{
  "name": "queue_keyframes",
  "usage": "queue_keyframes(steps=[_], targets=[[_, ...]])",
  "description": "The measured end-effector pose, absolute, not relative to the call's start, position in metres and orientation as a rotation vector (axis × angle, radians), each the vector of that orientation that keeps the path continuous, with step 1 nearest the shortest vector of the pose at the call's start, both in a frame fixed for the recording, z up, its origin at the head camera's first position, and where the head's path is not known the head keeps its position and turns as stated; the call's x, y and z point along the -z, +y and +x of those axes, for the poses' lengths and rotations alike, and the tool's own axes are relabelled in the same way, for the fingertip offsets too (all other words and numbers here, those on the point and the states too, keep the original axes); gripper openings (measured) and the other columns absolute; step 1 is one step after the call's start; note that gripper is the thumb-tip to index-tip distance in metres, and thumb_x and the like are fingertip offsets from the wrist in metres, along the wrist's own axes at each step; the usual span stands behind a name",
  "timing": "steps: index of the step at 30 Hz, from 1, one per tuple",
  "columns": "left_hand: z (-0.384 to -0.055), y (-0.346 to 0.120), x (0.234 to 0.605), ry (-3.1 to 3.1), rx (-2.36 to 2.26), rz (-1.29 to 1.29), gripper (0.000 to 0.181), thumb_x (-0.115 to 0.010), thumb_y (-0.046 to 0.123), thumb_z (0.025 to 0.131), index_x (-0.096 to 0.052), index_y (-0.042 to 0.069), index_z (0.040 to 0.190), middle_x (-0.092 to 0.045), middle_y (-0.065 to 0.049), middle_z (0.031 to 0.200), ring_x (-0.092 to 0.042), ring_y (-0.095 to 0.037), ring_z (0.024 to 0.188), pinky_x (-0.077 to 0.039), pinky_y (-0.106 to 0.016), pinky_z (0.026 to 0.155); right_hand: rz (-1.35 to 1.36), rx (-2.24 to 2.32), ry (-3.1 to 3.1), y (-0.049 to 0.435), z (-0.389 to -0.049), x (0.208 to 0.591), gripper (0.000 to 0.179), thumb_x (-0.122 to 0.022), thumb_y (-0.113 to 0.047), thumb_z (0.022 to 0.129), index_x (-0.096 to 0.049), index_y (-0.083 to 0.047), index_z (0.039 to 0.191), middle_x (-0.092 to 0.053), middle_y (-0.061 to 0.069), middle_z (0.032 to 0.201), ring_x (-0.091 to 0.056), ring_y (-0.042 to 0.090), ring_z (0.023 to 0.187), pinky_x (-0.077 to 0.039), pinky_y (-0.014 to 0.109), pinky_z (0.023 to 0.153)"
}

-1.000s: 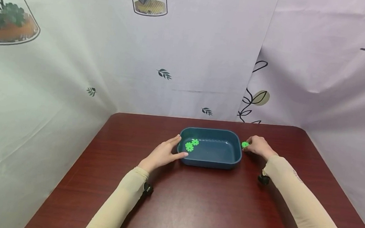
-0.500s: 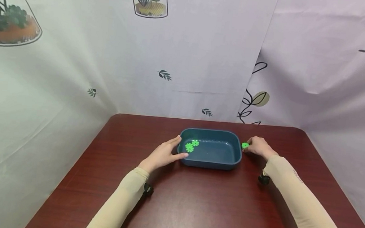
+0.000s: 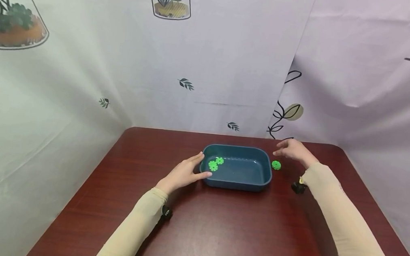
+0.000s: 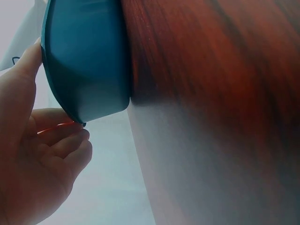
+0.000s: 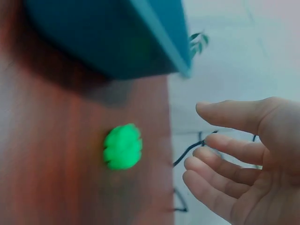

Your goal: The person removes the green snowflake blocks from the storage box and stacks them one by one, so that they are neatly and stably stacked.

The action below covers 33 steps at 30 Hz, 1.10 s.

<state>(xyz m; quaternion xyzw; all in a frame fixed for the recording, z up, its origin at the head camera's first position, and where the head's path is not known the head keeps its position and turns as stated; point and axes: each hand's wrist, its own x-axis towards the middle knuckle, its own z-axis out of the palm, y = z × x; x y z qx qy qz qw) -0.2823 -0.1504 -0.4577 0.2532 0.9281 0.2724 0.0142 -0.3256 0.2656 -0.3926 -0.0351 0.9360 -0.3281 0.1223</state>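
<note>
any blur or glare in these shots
Head view: a soft pale sheen on the near wooden tabletop; left wrist view: whitish haze washes over part of it; right wrist view: the green notched disc and teal tray look blurred.

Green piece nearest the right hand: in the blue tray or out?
Out: the green piece lies on the table beside the blue tray. The right wrist view shows it apart from the right hand.

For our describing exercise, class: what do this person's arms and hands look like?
The left sleeve is long and plain cream; the right sleeve looks alike. A small black device sits near the left hand, and a second black device near the right hand. No gloves show.
</note>
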Motion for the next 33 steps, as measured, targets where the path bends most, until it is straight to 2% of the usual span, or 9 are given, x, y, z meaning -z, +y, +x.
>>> queue_keyframes(steps=[4,13,24,33], targets=[[-0.283,-0.151,0.458,2.891,-0.847,0.794,0.093,-0.065,0.064,0.089,-0.036,0.007,0.157,-0.031,-0.007,0.163,-0.034,-0.023,0.147,-0.036,-0.044,0.115,-0.166,0.970,2.733,0.252,-0.332,0.378,0.056,-0.067,-0.026,0.096,-0.053,0.008,0.139,-0.053,0.032,0.138,-0.059,0.046,0.118,-0.049,0.055,0.100],[-0.282,-0.151,0.457,2.899,-0.820,0.789,0.091,-0.067,0.060,0.090,-0.036,0.007,0.157,-0.031,-0.007,0.163,-0.034,-0.022,0.147,-0.036,-0.044,0.115,-0.372,0.943,2.735,0.205,-0.345,0.364,0.050,-0.070,-0.021,0.095,-0.058,0.006,0.135,-0.062,0.026,0.129,-0.065,0.038,0.110,-0.052,0.053,0.096],[-0.280,-0.150,0.455,2.902,-0.806,0.756,0.095,-0.063,0.068,0.088,-0.036,0.007,0.156,-0.033,-0.007,0.162,-0.036,-0.024,0.146,-0.036,-0.045,0.114,-0.631,0.700,2.719,0.139,-0.344,0.367,0.046,-0.074,-0.023,0.091,-0.065,0.001,0.129,-0.068,0.014,0.115,-0.064,0.027,0.104,-0.052,0.045,0.090],[-0.280,-0.149,0.453,2.896,-0.807,0.770,0.093,-0.065,0.065,0.089,-0.036,0.006,0.156,-0.032,-0.008,0.162,-0.037,-0.024,0.146,-0.038,-0.045,0.113,-0.797,0.601,2.648,0.111,-0.345,0.375,0.042,-0.076,-0.019,0.090,-0.067,-0.001,0.128,-0.069,0.010,0.109,-0.064,0.022,0.098,-0.054,0.040,0.087]])
